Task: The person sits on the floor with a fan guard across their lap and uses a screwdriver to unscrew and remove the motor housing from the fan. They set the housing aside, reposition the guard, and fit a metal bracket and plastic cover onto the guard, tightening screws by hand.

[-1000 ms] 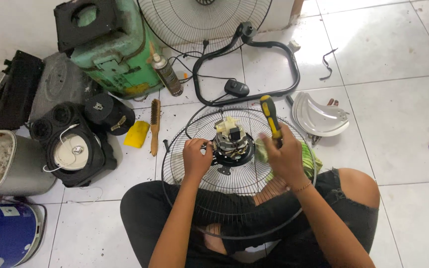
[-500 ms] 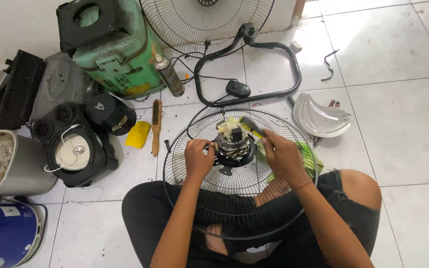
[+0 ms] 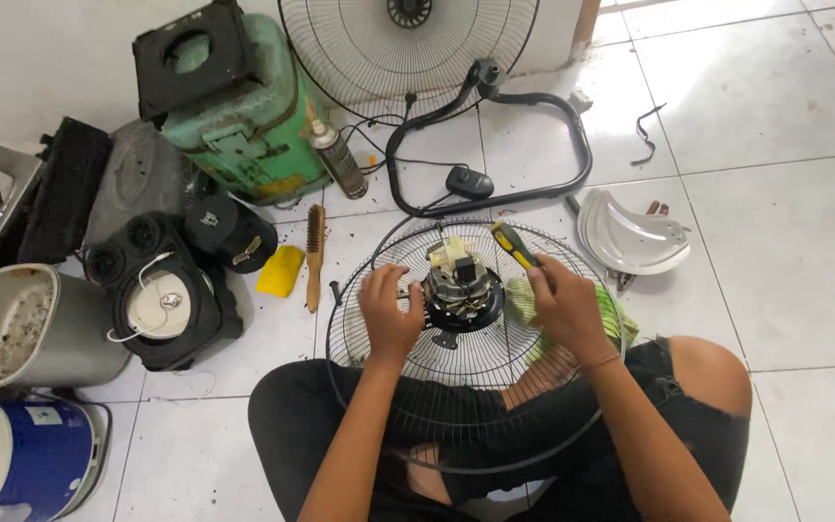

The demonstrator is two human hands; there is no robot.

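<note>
A black wire fan guard (image 3: 369,290) rests on my lap, with the fan motor (image 3: 460,288) at its centre. My left hand (image 3: 388,311) presses on the guard just left of the motor, fingers curled against the motor's side. My right hand (image 3: 564,307) grips a screwdriver (image 3: 514,244) with a yellow and black handle. The screwdriver is tilted and sits just right of the motor; its tip is hidden. A green cloth (image 3: 613,317) lies under my right hand.
On the tiled floor: a black fan stand (image 3: 533,188), a second fan guard (image 3: 408,48) against the wall, a white fan cover (image 3: 630,237), a wire brush (image 3: 315,253), a yellow piece (image 3: 280,271), a spray can (image 3: 336,159), a green container (image 3: 244,135) and black and white appliances at the left.
My right hand has lowered the screwdriver from upright above the guard to a tilted position beside the motor. My left hand has stayed by the motor.
</note>
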